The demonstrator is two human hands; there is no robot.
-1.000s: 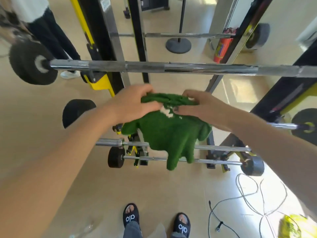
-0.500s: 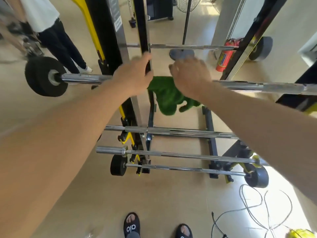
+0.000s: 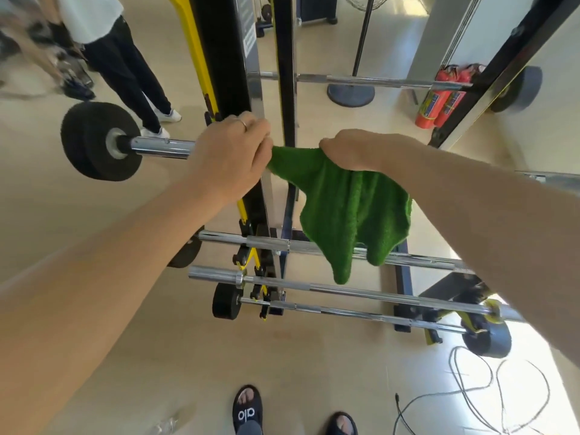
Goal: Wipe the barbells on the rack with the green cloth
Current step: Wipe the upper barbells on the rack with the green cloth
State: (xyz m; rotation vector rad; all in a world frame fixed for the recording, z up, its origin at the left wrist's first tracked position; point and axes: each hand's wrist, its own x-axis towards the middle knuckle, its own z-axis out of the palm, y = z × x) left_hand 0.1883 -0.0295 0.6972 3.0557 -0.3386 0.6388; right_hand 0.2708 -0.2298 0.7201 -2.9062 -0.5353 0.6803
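Head view: both hands (image 3: 227, 155) (image 3: 351, 150) pinch green cloth (image 3: 345, 208), hiding barbell (image 3: 160, 148) middle.

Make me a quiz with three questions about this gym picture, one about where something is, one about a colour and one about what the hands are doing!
1. Where are the red fire extinguishers?
A. on the floor at the far right, behind the rack
B. beside the sandalled feet
C. hanging on the top barbell

2. What colour is the cloth?
A. blue
B. green
C. white

3. What are the hands doing?
A. both hang open
B. only one holds the cloth
C. both grip the cloth

Answers:
1. A: the fire extinguishers stand by the black rack post.
2. B: the cloth is plainly green.
3. C: the left hand and the right hand each pinch a top corner, by the top barbell.
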